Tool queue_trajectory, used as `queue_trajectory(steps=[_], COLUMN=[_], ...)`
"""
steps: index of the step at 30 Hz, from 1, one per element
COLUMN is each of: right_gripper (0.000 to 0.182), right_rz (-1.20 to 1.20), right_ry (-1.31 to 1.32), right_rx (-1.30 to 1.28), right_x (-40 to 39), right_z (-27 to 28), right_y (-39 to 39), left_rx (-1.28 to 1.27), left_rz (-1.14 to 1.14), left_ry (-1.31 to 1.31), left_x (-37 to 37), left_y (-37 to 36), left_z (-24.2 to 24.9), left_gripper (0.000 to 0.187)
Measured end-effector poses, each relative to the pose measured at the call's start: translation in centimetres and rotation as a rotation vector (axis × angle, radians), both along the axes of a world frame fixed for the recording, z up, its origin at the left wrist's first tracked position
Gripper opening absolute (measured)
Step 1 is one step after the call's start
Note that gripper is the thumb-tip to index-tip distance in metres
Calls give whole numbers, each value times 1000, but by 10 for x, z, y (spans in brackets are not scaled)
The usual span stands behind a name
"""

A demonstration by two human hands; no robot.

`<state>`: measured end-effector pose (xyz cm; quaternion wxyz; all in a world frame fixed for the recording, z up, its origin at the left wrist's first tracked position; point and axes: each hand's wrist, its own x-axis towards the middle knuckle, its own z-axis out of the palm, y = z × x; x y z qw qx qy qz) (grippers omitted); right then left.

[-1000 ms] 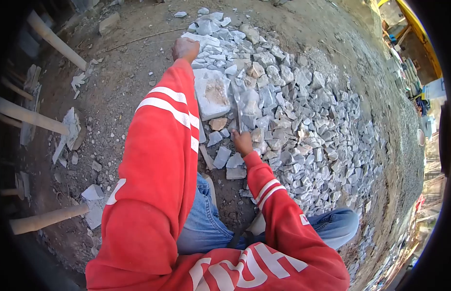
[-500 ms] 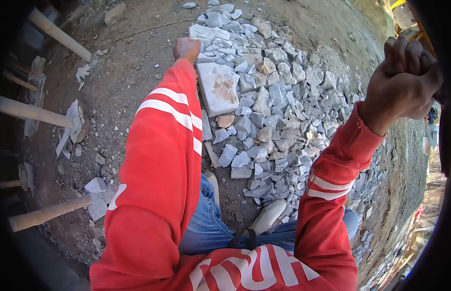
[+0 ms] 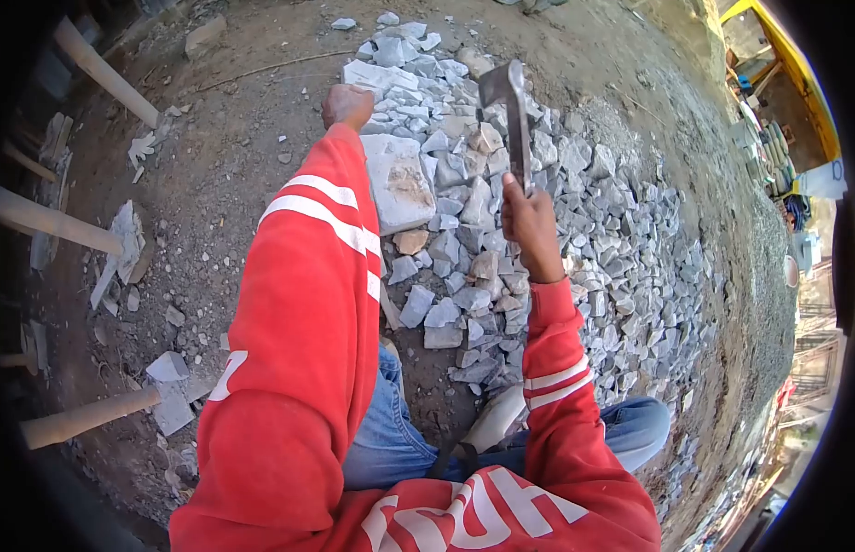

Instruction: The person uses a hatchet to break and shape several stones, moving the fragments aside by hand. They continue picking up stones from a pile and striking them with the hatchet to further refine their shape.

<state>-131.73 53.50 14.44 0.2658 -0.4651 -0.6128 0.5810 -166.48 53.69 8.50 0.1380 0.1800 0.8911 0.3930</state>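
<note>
My right hand (image 3: 533,230) is closed round the handle of a hammer (image 3: 518,120), its dark metal head raised over the heap of broken stone (image 3: 538,230). Held out at the far left edge of the heap, my left hand (image 3: 348,106) is closed, and its fingers hide whatever may be in them. Just beyond it lies a pale flat stone (image 3: 383,77). On the near side of that hand rests a large whitish block (image 3: 396,184) with a brownish patch on top.
Several wooden poles (image 3: 69,221) stand along the left, with stone pieces around their feet. My shoe (image 3: 496,419) and bent legs are close to the heap's near edge. A yellow metal frame (image 3: 805,83) and assorted clutter are at the far right.
My right hand has swung down and leftward from the upper right, bringing the hammer into view over the stones. My left hand has stayed beside the flat stone.
</note>
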Motion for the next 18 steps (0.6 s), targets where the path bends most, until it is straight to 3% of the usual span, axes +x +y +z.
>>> queue_trajectory(steps=[3,6,9,10,12,13,14,17,18], right_gripper=[39,47,48,44,41,43,45,50,53], right_rz=[-79,-123,-237,-230,-238,77,81,116,118], right_ry=[408,785,998,1005,197,-164,-266,-305,-221], right_rx=[241,634,807,702,515,379,-262,-413,-405], right_x=[19,11,-13,-32,-19,1,1,8,12], right_z=[124,196,148,85,-136,-213,-201,-167,-133], right_y=[-5,-8,-23,-40,-90,-103,-113,-84,-76], left_rx=[41,29,41,44,15,25,49,61,19], left_rz=[18,-14,1,5,11,5,17,15,2], left_ry=[-72,-52,-98,-94,27,34,41,100,102], left_x=[-2,0,-9,-7,1,5,5,-7,-2], left_y=[2,4,15,13,11,9,9,12,2], left_z=[0,-4,-25,-22,-8,-3,4,26,16], left_gripper=[25,26,26,26,22,22,22,22,22])
